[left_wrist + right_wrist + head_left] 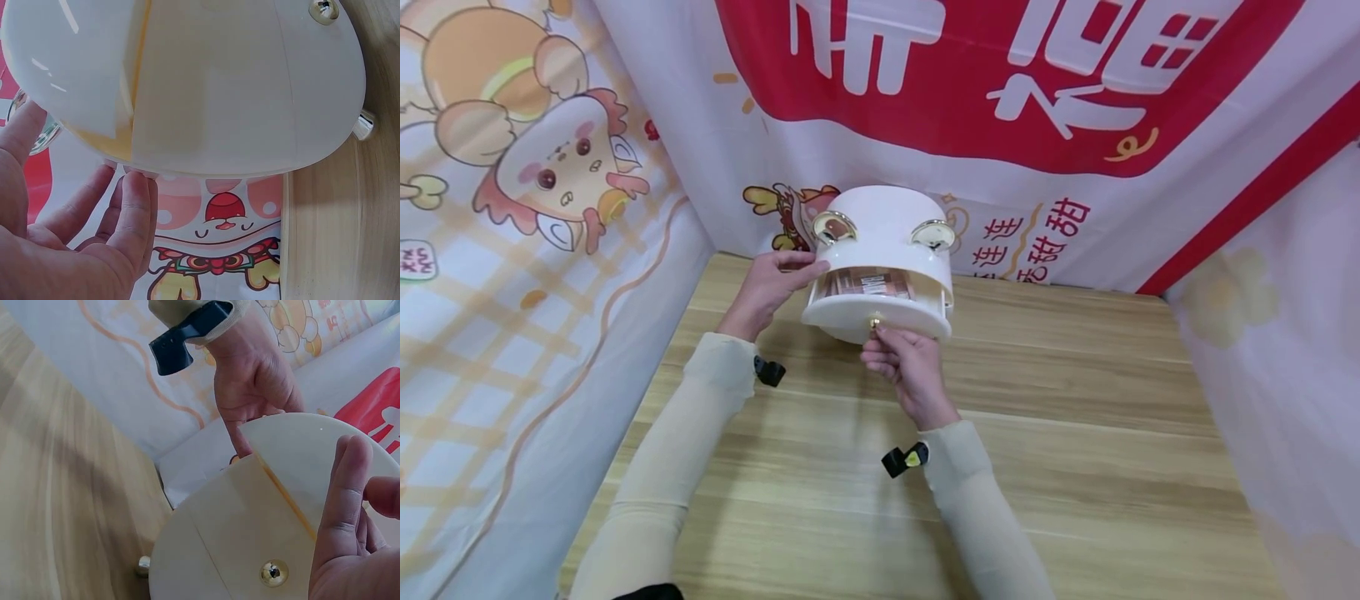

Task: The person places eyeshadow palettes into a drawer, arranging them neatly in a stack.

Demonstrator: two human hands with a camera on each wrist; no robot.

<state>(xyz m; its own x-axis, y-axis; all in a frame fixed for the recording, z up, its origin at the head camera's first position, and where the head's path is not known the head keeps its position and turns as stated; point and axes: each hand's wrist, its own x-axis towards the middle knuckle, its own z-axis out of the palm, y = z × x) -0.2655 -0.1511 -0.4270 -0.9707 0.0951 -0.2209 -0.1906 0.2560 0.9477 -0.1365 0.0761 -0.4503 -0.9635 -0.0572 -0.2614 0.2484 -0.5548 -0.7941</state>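
A white rounded box [883,221] with two gold-rimmed round eyes stands on the wooden surface. Its upper front drawer [842,310] is partly out, and brown packs with white lettering [872,283] show inside. My right hand [910,362] pinches the small gold knob [875,322] of this drawer; in the right wrist view, my right hand [356,537] hides it. Nearly straight fingers of my left hand [775,287] rest against the box's left side. The left wrist view shows my left hand's [81,244] fingertips touching the box's edge.
Lower on the box front sits another gold knob [274,573], with a gold foot [364,125] beneath. Printed cloth [1030,192] hangs behind the box and along both sides. The wood-grain tabletop [1075,467] extends in front and to the right.
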